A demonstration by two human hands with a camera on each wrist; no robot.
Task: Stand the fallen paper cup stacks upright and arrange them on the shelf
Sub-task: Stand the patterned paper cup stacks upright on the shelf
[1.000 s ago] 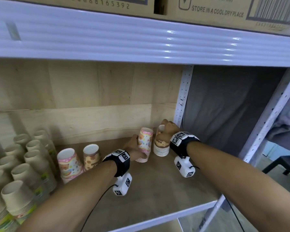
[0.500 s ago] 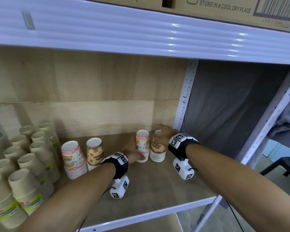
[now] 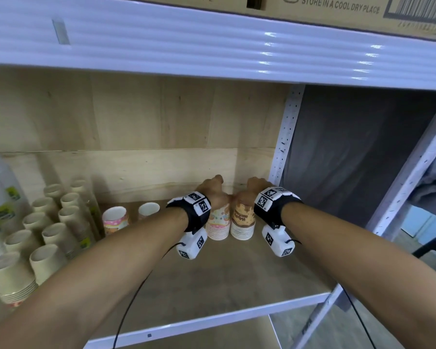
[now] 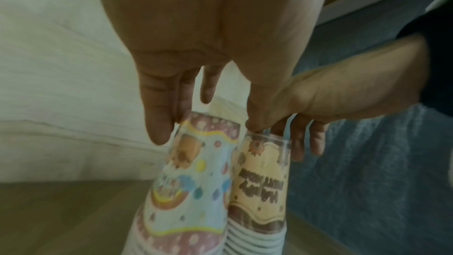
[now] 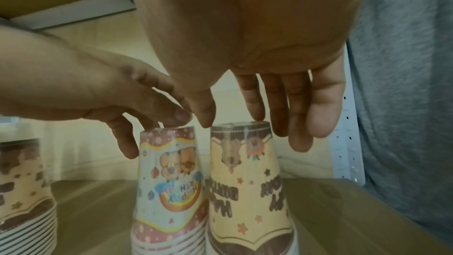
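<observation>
Both forearms reach in over the near edge of the wooden shelf point(image 3: 237, 278), wrists banded in black straps with white camera units hanging below. Left hand point(image 3: 213, 191) sits on top of the pink stack point(image 3: 218, 224), fingers point(image 4: 157, 115) pointing down and loosely spread, tips touching the upturned base at its rim rather than wrapping it. Right hand point(image 3: 256, 186) does the same on the brown stack point(image 3: 242, 221): fingers point(image 5: 296, 115) straight and a little apart, thumb and forefinger tips on the top edge, the others hanging just past the far side. The two stacks stand upright, mouths down, touching side by side at the far right of the shelf, just left of the white perforated post point(image 3: 286, 137).

A second ago the left hand gripped the pink stack by its side while it leaned, and the right hand was cupped over the brown one; half a second ago both stacks stood level but with the hands lower along them. Now both hands have come up onto the tops.

Further left, two more printed stacks point(image 3: 115, 219) stand open end up, and plain cup stacks point(image 3: 48, 238) crowd the left end. A cardboard box point(image 3: 337, 8) sits on the shelf above.
</observation>
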